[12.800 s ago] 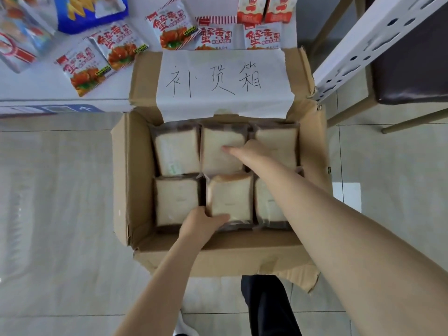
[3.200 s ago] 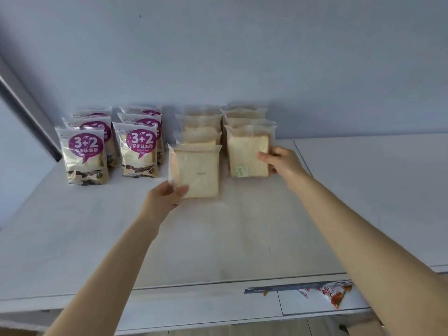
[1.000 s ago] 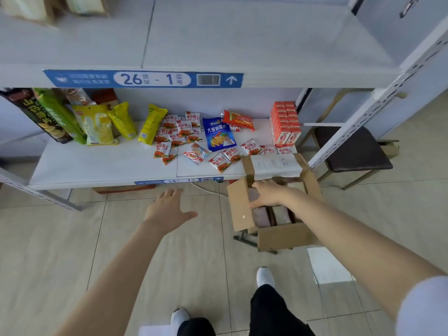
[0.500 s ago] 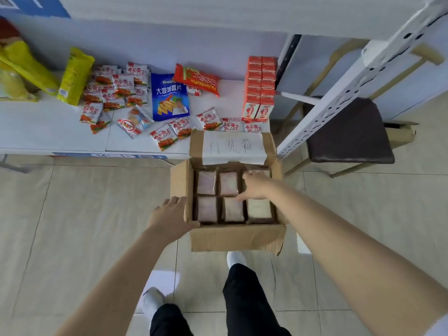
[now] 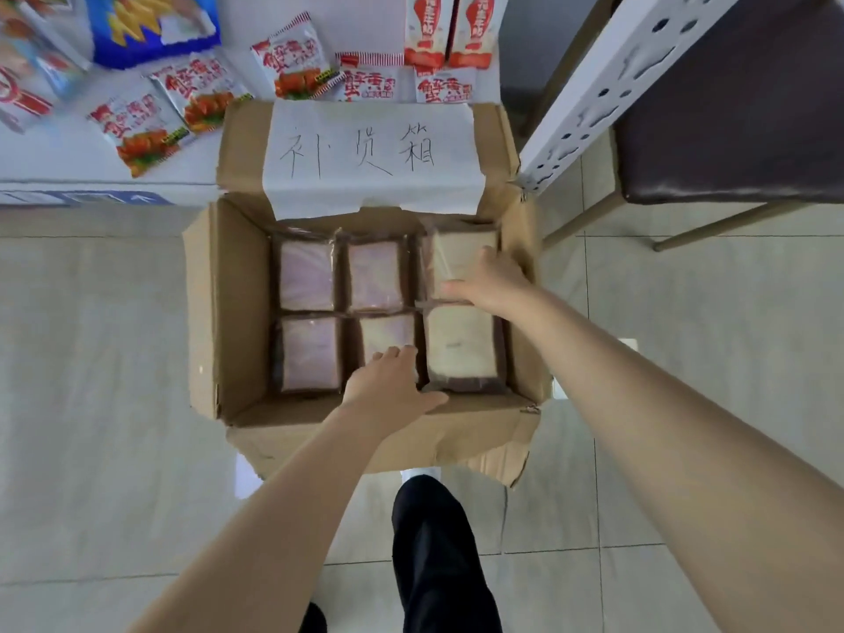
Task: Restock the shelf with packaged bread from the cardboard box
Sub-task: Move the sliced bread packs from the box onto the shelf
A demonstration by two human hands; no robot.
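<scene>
Cardboard box (image 5: 205,312): bread packs (image 5: 461,347) are stacked inside.
Right hand (image 5: 491,285): back-right pack (image 5: 461,253) is gripped, tilted.
Left hand (image 5: 392,386): laid on front-middle pack (image 5: 386,333); grip cannot be told.
Care: wrapper edges should be pinched, slices left unsqueezed.

Cardboard box (image 5: 205,312): plain brown, with white paper label (image 5: 370,148) bearing black handwritten characters. Bread packets (image 5: 461,344): pale cream, some tinged lilac, under clear film. Snack sachets (image 5: 137,130): white and red, orange print.
</scene>
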